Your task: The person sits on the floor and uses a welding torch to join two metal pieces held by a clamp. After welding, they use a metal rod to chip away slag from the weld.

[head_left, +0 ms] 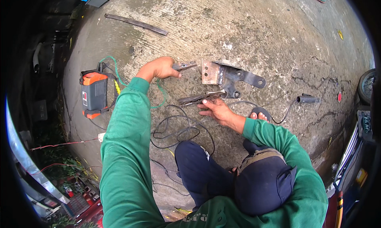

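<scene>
My left hand (160,68) is closed round a short, flat grey metal piece (185,65) with small holes near its tip, which points right toward a bracket. The steel bracket (243,76) lies on the concrete, with a rusty drilled plate (210,72) on its left side and dark arms with round eyes to the right. Just below it, my right hand (217,109) pinches a dark, long-handled tool (198,98) that looks like locking pliers. Its right end meets the bracket's lower arm; whether it grips there I cannot tell.
An orange and grey welding machine (95,93) stands left, with a green cable (120,78) running from it. Black cable (180,128) lies coiled below my hands; a dark electrode holder (308,99) rests right. A metal bar (136,24) lies far left. A wheel (367,85) stands at the right edge.
</scene>
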